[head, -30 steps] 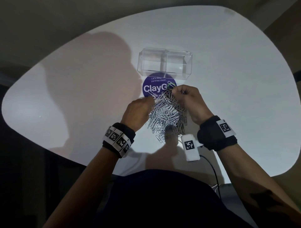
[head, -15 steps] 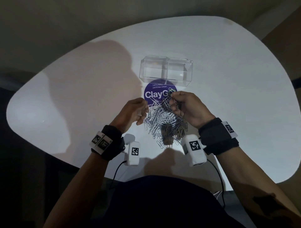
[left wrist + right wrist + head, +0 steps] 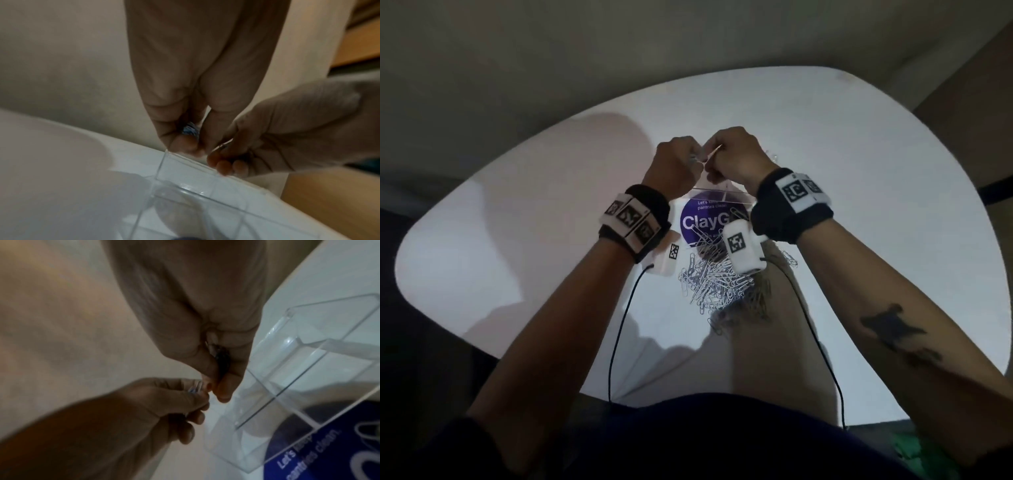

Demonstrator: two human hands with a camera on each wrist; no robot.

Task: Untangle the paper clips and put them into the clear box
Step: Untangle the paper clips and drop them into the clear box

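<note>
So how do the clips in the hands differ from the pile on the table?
The held clips are only a few, pinched between the left hand and right hand; the pile is a large tangled heap. The held clips are raised above the clear box; the pile lies on the table, nearer the person. Both look like silvery wire.

The room is dim, but the white table [image 3: 859, 212] shines bright, with big dark shadows lying across it. The head view bends round at its edges (like a fishbowl). Both wrist views are blurry and soft.
</note>
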